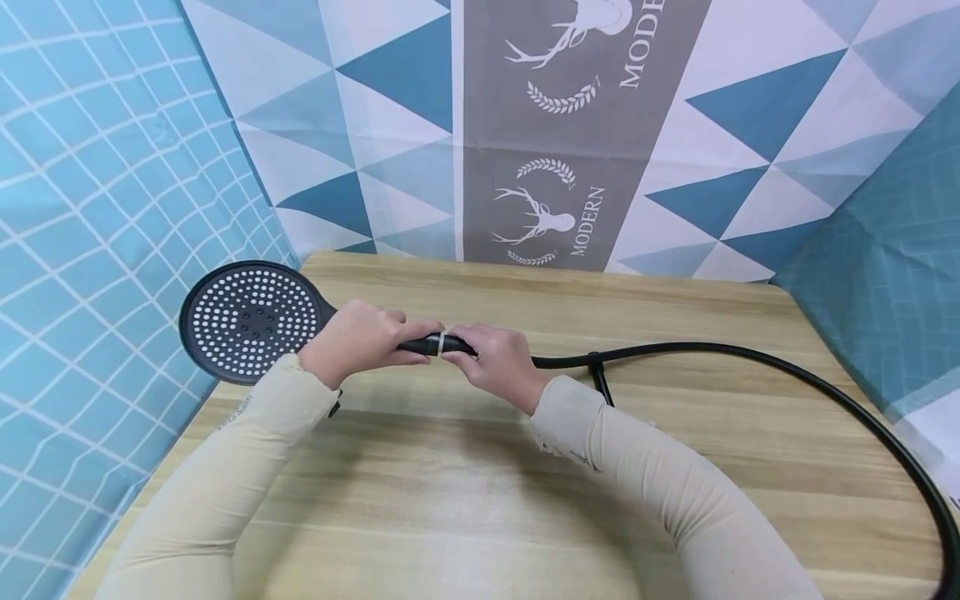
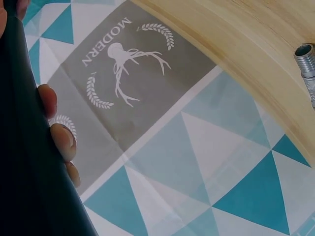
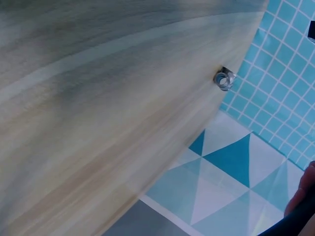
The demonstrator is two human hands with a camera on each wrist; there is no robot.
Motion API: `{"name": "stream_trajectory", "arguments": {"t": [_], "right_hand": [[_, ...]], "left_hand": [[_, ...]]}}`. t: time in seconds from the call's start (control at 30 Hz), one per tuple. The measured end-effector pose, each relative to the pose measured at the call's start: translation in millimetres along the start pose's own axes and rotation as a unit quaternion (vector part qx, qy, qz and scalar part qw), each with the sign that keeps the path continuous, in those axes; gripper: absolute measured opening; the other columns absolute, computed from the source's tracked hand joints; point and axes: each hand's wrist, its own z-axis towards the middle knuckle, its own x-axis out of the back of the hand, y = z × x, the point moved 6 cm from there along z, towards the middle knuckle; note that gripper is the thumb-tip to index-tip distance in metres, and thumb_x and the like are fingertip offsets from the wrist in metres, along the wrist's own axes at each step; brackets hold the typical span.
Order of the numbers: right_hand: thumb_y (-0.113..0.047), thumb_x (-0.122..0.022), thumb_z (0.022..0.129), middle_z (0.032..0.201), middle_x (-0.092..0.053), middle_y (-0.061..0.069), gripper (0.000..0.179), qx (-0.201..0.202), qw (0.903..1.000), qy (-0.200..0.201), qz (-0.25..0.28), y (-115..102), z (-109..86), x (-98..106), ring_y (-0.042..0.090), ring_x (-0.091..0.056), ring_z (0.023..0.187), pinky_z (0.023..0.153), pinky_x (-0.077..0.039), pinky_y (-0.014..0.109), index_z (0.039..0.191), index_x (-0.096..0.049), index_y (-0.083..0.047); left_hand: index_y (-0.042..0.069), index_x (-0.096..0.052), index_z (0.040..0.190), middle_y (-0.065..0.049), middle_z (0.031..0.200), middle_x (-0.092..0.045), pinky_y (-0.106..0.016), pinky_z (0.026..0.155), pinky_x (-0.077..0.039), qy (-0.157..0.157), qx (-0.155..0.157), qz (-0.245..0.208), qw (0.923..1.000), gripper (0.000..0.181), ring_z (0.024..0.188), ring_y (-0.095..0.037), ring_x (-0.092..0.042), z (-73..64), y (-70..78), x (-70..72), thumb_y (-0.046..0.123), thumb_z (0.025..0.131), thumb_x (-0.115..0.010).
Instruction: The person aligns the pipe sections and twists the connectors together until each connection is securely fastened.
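Left hand (image 1: 367,337) grips a round black shower head (image 1: 257,321), right hand (image 1: 497,358) a flexible black hose (image 1: 697,346); best keep both aligned.

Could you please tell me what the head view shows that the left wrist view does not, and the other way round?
Only the head view shows the holed face of the shower head, the long bend of the black hose and both sleeves.

Only the left wrist view shows a threaded metal fitting, cut off by the frame edge.

Both show the wooden table, the grey MODERN panel and fingers of the left hand.
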Motion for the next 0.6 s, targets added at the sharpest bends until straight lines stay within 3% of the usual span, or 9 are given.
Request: {"name": "stream_trajectory", "arguments": {"t": [0.17, 0.4, 0.6], "right_hand": [[-0.023, -0.081, 0.078, 0.085, -0.074, 0.005, 0.024, -0.006, 0.9998, 0.01, 0.015, 4.2, -5.8, -2.2, 0.01, -0.066, 0.064, 0.054, -0.051, 0.025, 0.095, -0.074, -0.008], [-0.024, -0.082, 0.078, 0.084, -0.074, 0.002, 0.023, 0.001, 1.0, 0.004, -0.003, 5.8, -7.8, -4.0, 0.007, -0.064, 0.06, 0.053, -0.05, 0.022, 0.095, -0.074, -0.01], [-0.016, -0.084, 0.076, 0.086, -0.072, 0.003, 0.024, 0.016, 0.999, 0.034, -0.024, 7.0, -9.8, -3.7, 0.01, -0.067, 0.065, 0.054, -0.052, 0.023, 0.096, -0.074, -0.008]], "left_hand": [[0.022, -0.063, 0.104, 0.0, 0.053, -0.049, -0.032, 0.037, -0.038, 0.002, 0.002, 0.0, 1.0, 0.04, 0.04, -0.014, -0.042, -0.4, 1.9, -2.7, 0.044, 0.075, -0.08], [0.022, -0.064, 0.106, -0.001, 0.054, -0.051, -0.031, 0.038, -0.039, -0.012, 0.001, 0.006, 0.9999, 0.04, 0.039, -0.014, -0.042, -0.2, 2.3, -6.1, 0.046, 0.077, -0.078], [0.022, -0.065, 0.107, 0.0, 0.053, -0.05, -0.031, 0.038, -0.038, -0.005, 0.007, -0.005, 1.0, 0.041, 0.039, -0.014, -0.04, -0.7, -0.6, -6.9, 0.046, 0.076, -0.078]]}}
